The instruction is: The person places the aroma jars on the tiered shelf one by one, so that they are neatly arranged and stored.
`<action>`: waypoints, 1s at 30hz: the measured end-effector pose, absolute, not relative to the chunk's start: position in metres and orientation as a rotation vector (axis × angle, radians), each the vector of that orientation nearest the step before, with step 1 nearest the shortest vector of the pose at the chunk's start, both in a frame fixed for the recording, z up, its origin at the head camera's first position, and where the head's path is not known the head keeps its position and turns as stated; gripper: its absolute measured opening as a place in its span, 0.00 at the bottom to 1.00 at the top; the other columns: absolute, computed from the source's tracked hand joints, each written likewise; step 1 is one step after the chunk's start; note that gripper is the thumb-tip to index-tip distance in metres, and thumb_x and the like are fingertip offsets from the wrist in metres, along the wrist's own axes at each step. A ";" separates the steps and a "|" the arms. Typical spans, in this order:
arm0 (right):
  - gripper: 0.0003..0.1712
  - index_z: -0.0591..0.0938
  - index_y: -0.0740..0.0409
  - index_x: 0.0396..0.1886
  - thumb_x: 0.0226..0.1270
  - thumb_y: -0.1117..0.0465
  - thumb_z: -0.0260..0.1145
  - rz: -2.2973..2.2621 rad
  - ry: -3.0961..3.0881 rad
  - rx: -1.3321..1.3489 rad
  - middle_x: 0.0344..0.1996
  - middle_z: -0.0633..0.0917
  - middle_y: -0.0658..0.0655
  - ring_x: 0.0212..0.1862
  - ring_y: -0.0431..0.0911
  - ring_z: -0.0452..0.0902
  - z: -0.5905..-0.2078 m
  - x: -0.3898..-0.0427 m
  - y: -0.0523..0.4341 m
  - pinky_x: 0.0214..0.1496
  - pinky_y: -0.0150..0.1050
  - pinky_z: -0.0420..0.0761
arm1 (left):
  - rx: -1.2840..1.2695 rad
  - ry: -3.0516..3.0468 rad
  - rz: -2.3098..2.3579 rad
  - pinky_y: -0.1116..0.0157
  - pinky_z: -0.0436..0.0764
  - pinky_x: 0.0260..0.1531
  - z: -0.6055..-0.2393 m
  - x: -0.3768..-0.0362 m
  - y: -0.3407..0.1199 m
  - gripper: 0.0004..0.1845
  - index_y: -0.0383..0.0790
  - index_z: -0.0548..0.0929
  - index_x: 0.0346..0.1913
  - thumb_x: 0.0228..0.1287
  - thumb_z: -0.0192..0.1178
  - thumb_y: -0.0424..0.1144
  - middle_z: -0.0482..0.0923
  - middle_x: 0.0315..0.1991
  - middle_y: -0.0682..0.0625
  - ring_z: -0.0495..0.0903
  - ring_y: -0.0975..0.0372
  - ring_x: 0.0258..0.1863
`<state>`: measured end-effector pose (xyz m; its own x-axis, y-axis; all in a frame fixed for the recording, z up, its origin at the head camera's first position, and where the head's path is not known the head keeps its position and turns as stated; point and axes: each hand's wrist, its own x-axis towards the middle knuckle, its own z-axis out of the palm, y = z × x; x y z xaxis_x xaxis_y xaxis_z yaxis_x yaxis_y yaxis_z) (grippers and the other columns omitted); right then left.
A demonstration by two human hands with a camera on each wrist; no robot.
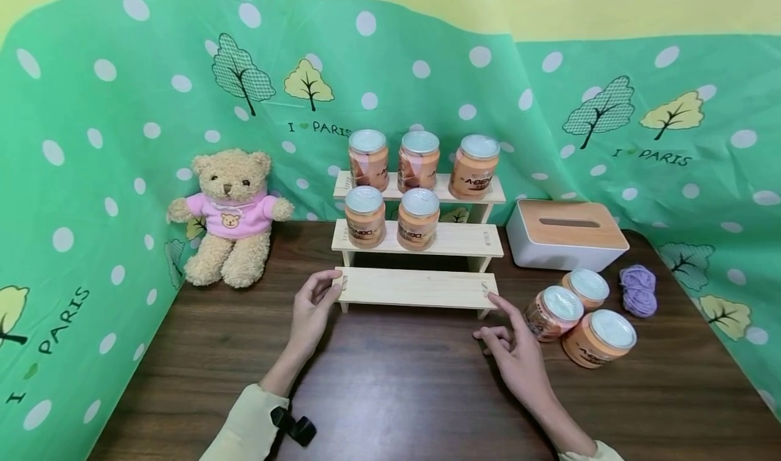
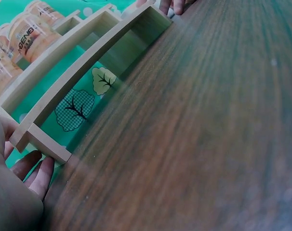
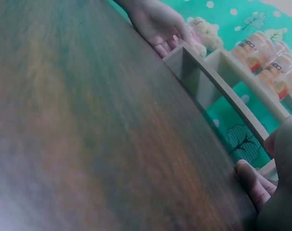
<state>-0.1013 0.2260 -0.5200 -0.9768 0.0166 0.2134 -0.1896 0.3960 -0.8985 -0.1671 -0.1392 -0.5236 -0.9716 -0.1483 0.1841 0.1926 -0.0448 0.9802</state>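
Observation:
A three-step wooden stand (image 1: 421, 286) stands on the table. My left hand (image 1: 312, 312) grips the left end of its lowest step; in the left wrist view, its fingers (image 2: 42, 175) lie by the step's end support. My right hand (image 1: 518, 359) touches the front right corner of that step with an extended index finger, the other fingers lower down. Orange jars with silvery lids fill part of the stand: three on the top step, such as the right jar (image 1: 474, 169), and two on the middle step, including the left jar (image 1: 365, 220). The lowest step is bare.
Three more jars, one in front (image 1: 594, 346), stand right of my right hand. Behind them are a tissue box (image 1: 549, 251) with a wooden lid and a purple yarn bundle (image 1: 638, 290). A teddy bear (image 1: 228, 220) sits at the left against the green cloth (image 1: 390, 61).

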 end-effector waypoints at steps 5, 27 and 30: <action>0.39 0.71 0.49 0.85 0.80 0.73 0.68 1.621 -2.440 0.162 0.45 0.91 0.62 0.37 0.42 0.90 -0.520 -0.099 0.224 0.37 0.32 0.88 | -0.031 -2.008 -2.099 0.73 0.78 0.64 -0.524 -0.166 -0.140 0.14 0.21 0.82 0.62 0.80 0.64 0.25 0.84 0.63 0.30 0.83 0.62 0.64; 0.40 0.68 0.53 0.86 0.80 0.76 0.67 1.590 -2.416 0.154 0.71 0.73 0.64 0.39 0.39 0.88 -0.506 -0.077 0.223 0.34 0.33 0.87 | -0.035 -2.015 -2.074 0.72 0.79 0.62 -0.523 -0.168 -0.138 0.12 0.24 0.84 0.60 0.79 0.64 0.26 0.86 0.61 0.33 0.83 0.63 0.62; 0.40 0.68 0.53 0.86 0.80 0.76 0.66 1.596 -2.410 0.166 0.71 0.74 0.62 0.41 0.40 0.89 -0.503 -0.071 0.223 0.34 0.35 0.88 | -0.031 -2.020 -2.071 0.73 0.78 0.62 -0.523 -0.167 -0.138 0.12 0.24 0.84 0.60 0.79 0.64 0.26 0.85 0.62 0.33 0.83 0.62 0.63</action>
